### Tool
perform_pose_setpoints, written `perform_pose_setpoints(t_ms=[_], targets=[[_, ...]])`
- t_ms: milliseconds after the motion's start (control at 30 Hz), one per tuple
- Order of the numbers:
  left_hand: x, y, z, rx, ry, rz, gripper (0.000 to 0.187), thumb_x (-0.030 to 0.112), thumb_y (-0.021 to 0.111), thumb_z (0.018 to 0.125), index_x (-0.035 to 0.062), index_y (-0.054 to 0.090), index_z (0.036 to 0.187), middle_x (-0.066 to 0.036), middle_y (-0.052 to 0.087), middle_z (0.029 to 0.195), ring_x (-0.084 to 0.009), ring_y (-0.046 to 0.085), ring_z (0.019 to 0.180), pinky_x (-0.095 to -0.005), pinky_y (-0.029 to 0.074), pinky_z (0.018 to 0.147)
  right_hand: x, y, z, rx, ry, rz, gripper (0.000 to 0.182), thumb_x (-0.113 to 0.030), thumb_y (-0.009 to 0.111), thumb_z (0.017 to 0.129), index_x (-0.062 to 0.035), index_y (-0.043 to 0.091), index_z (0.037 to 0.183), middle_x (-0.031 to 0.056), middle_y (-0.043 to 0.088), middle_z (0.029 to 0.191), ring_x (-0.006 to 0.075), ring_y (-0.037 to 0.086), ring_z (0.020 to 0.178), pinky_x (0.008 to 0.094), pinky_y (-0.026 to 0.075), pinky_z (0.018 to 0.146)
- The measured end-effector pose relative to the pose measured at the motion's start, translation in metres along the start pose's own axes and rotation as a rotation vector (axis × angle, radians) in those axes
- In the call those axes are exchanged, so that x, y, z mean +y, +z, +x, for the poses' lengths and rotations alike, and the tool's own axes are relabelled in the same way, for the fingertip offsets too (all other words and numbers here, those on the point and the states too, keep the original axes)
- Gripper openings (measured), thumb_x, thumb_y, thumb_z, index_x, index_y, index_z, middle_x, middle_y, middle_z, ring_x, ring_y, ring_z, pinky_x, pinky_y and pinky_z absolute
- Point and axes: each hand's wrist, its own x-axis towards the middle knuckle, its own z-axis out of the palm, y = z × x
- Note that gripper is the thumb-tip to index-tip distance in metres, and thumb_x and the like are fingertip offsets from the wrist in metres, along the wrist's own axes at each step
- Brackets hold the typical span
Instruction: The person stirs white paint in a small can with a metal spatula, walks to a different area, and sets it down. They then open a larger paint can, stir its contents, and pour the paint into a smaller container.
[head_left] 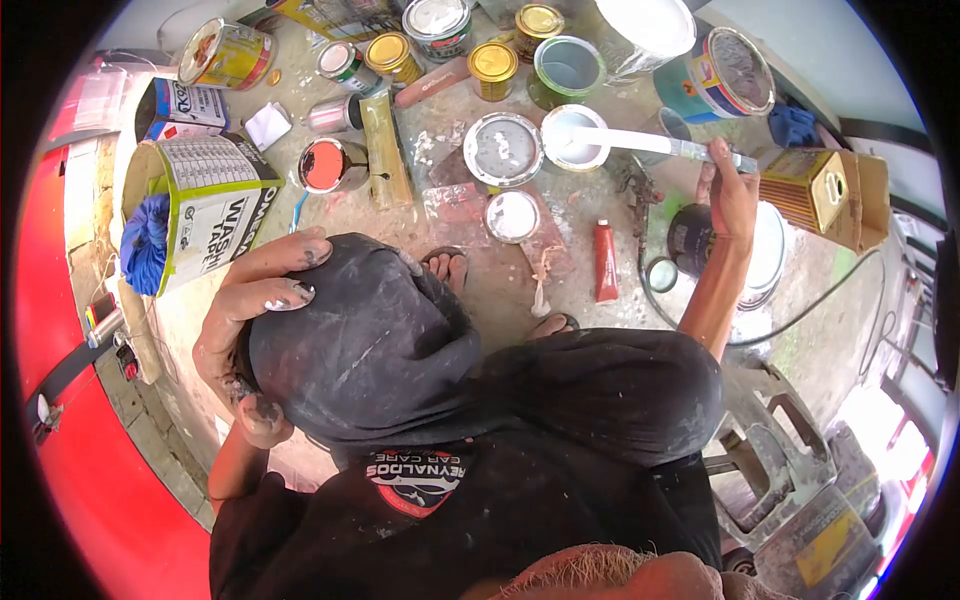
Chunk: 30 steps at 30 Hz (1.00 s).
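Observation:
My right hand (pixel 735 185) is closed around the grey far end of a long, flat white stirring stick (pixel 630 140). The stick's other end reaches into an open can of whitish paint (pixel 568 150). A clear plastic cup (pixel 668 122) stands by the stick, partly behind it. On my bent left knee, covered in dark cloth, rests my left hand (pixel 225 320), smudged with dark paint, fingers apart and holding nothing. A can of grey paint (pixel 502 150) sits left of the whitish one, and a smaller white-filled tin (pixel 512 217) is nearer to me.
A red tube (pixel 606 262) lies on the floor near my right foot. At left stands a cut-open box-shaped can (pixel 215 180) with a blue cloth (pixel 147 243). Several paint tins line the back. A hose (pixel 815 310) curves at right, near a grey plastic stool (pixel 770 450).

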Motion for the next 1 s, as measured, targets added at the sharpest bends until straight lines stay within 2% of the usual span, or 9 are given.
perform_pose_setpoints(t_ms=[500,800,867,933,1000], targets=[[-0.001,0.003,0.000,0.001,0.001,-0.022,0.086,0.079,0.055,0.093,-0.0056,0.063,0.108,-0.032,0.066,0.122,-0.0438,0.064,0.122,-0.0574,0.047,0.109,0.014,-0.009,0.002,0.009,0.019,0.041,0.019,-0.018,0.071,0.104,0.0003,0.073,0.099,0.0029,0.063,0.068,0.0110,0.056,0.048,0.0251,0.043,0.041],[0.001,0.003,0.002,-0.024,0.018,0.016,0.087,0.080,0.051,0.094,-0.0053,0.063,0.109,-0.033,0.065,0.122,-0.0444,0.064,0.122,-0.0577,0.046,0.109,0.018,-0.011,0.000,0.044,0.024,0.047,0.020,-0.019,0.072,0.103,-0.0002,0.073,0.097,0.0025,0.063,0.067,0.0108,0.055,0.048,0.0249,0.044,0.043],[-0.003,0.001,0.007,-0.074,0.013,-0.145,0.083,0.076,0.050,0.097,-0.0049,0.063,0.109,-0.032,0.066,0.122,-0.0449,0.064,0.121,-0.0565,0.047,0.109,0.017,-0.004,0.000,0.047,0.001,-0.038,0.021,-0.020,0.073,0.103,-0.0013,0.074,0.093,0.0022,0.063,0.067,0.0111,0.056,0.048,0.0255,0.044,0.044],[-0.021,-0.007,0.017,-0.127,-0.076,-0.352,0.070,0.065,0.056,0.099,-0.0021,0.064,0.116,-0.029,0.066,0.126,-0.0430,0.063,0.124,-0.0531,0.046,0.111,0.017,0.007,0.000,0.039,-0.008,-0.171,0.024,-0.022,0.074,0.102,-0.0018,0.074,0.090,0.0020,0.063,0.066,0.0114,0.058,0.049,0.0266,0.044,0.045],[-0.075,-0.022,0.047,-0.161,-0.234,-0.150,0.053,0.047,0.065,0.101,0.0016,0.065,0.128,-0.023,0.066,0.133,-0.0366,0.063,0.127,-0.0463,0.046,0.114,0.019,0.027,0.000,0.016,-0.005,-0.351,0.027,-0.025,0.075,0.100,-0.0018,0.074,0.087,0.0019,0.064,0.065,0.0117,0.060,0.051,0.0282,0.045,0.047]])
